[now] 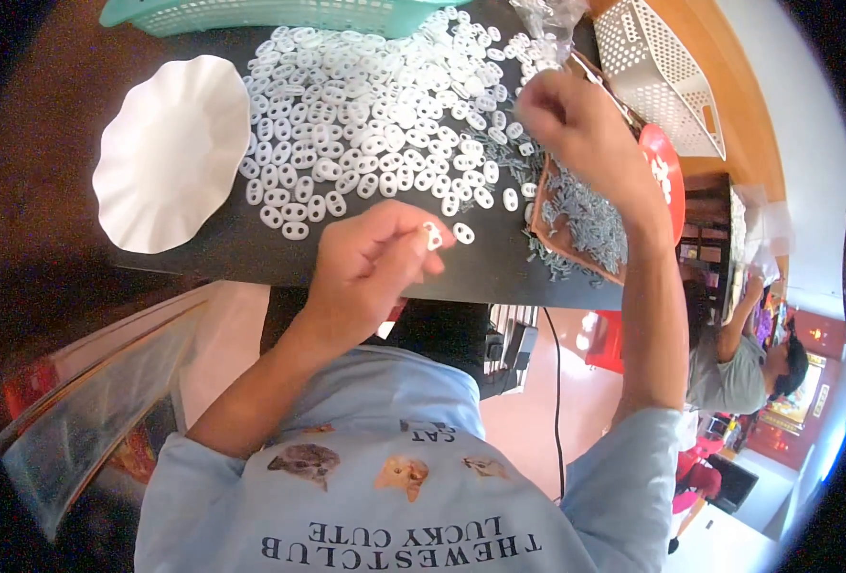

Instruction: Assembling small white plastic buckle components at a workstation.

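Note:
My left hand (370,263) is closed, pinching a small white oval piece with two holes (431,236) between thumb and fingers above the table's near edge. Another white two-hole piece lies on the dark tabletop beside its fingertips. My right hand (585,124) is curled closed and slightly blurred, over the right side of the table. Whatever its fingers hold, if anything, is hidden. A wide heap of white two-hole pieces (346,124) spreads beyond my left hand. Below my right hand, many small grey screw-like pieces (580,215) fill a brown-rimmed tray (568,253), some spilling around it.
A white wavy-edged dish (170,153) stands at the left. A green basket (270,14) lies at the far edge. To the right are a white perforated basket (657,76) and a red dish (669,205) with white pieces. Another person (738,368) is at far right.

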### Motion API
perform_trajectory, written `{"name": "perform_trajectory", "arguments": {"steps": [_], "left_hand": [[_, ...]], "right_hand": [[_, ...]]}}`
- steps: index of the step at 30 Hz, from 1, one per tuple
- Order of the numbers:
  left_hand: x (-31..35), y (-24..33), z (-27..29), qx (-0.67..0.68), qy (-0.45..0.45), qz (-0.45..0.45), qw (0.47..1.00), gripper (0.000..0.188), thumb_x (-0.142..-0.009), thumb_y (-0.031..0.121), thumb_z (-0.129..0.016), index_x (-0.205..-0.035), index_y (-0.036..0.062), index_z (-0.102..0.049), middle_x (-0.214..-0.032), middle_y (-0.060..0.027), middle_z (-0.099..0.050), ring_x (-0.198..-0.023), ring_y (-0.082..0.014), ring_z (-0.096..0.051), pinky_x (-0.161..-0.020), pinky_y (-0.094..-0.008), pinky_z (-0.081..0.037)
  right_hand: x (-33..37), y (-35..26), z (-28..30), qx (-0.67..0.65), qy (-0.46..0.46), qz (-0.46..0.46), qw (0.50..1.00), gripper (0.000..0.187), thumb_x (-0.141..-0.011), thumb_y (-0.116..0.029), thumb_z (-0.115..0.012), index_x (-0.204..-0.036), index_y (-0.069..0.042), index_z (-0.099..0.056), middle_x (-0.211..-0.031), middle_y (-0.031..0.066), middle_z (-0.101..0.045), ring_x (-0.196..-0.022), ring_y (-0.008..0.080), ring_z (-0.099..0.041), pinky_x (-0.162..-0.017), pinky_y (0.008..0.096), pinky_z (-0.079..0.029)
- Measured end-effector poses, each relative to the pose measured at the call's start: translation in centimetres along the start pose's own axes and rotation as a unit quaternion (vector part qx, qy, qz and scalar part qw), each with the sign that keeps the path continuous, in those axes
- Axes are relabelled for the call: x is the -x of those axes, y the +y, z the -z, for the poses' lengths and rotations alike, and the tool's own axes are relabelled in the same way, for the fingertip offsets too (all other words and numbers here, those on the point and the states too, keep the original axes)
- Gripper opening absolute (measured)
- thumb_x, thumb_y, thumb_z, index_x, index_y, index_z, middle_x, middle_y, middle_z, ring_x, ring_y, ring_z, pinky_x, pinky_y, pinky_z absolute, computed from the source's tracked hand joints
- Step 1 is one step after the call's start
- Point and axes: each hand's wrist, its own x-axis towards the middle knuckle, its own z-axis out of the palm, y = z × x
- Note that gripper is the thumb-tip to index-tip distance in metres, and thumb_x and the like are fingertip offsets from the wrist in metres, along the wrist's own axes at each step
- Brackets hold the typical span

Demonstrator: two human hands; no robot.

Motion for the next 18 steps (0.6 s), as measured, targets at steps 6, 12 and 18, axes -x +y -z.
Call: {"name": "perform_trajectory", "arguments": {"steps": [6,12,18], "left_hand": [[-0.8,0.9,-0.9,0.081,0.035,0.016,0.996,0.023,-0.094,0.010,-0.050,-0.108,-0.0044,-0.062,-0.103,-0.0101,-0.066,-0.089,-0.0127,-0.064,-0.077,-0.0238,-0.049],[-0.6,-0.1,-1.1,0.102,0.008,0.038,0.994,0.024,-0.094,0.012,-0.049,-0.106,-0.0049,-0.062,-0.100,-0.0103,-0.067,-0.090,-0.0129,-0.063,-0.077,-0.0234,-0.050],[-0.6,-0.4,-1.2,0.148,0.020,0.068,0.986,0.017,-0.092,0.011,-0.051,-0.098,-0.0020,-0.059,-0.106,-0.0159,-0.066,-0.091,-0.0212,-0.066,-0.075,-0.0330,-0.057]], "right_hand": [[5.7,-5.3,-2.6,-0.085,-0.007,0.062,0.994,0.006,-0.082,0.001,-0.059,-0.087,0.001,-0.056,-0.073,0.0076,-0.055,-0.064,0.0165,-0.055,-0.057,0.0298,-0.045],[6.9,-5.3,-4.0,-0.002,0.008,0.079,0.997,0.009,-0.079,0.000,-0.061,-0.086,-0.002,-0.056,-0.078,0.0125,-0.054,-0.070,0.0301,-0.059,-0.059,0.0370,-0.047],[7.3,-5.6,-3.8,0.040,0.005,0.103,0.994,0.019,-0.077,0.000,-0.062,-0.095,-0.004,-0.057,-0.083,0.0120,-0.053,-0.072,0.0315,-0.060,-0.059,0.0399,-0.049]]}}
